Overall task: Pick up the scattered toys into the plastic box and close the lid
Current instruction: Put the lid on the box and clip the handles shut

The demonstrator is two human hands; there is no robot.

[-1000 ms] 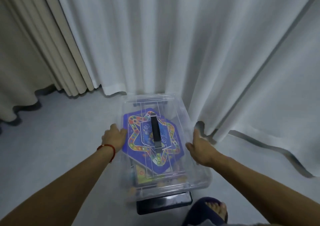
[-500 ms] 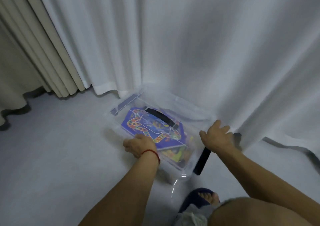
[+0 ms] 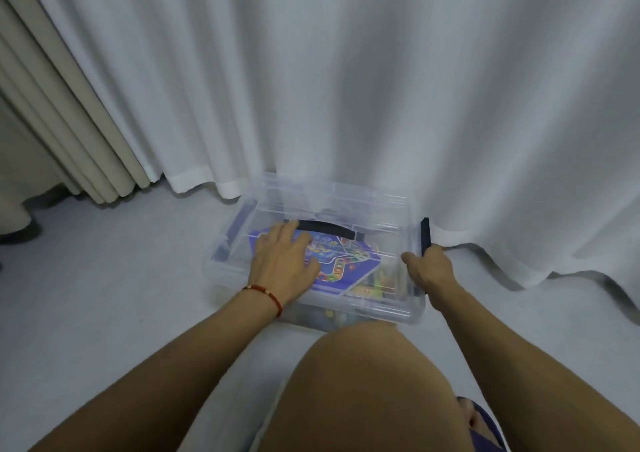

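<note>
The clear plastic box (image 3: 377,307) stands on the grey floor against the curtain, with its transparent lid (image 3: 346,205) on top and a black carry handle (image 3: 325,229) across it. Through the lid I see a blue board with a coloured track (image 3: 349,261) and other toys beneath it. My left hand (image 3: 282,266) rests flat on the lid, fingers spread, just in front of the handle. My right hand (image 3: 427,269) grips the dark latch (image 3: 424,236) at the box's right end, which stands raised.
White curtains (image 3: 346,87) hang right behind the box and drape onto the floor at the right. Beige curtains (image 3: 65,132) hang at the left. My bare knee (image 3: 363,382) is close in front of the box, and a slippered foot (image 3: 481,424) shows at bottom right.
The box has turned so its long side faces me. My left hand moved from the box's side onto the lid. My right hand took hold of the right latch.
</note>
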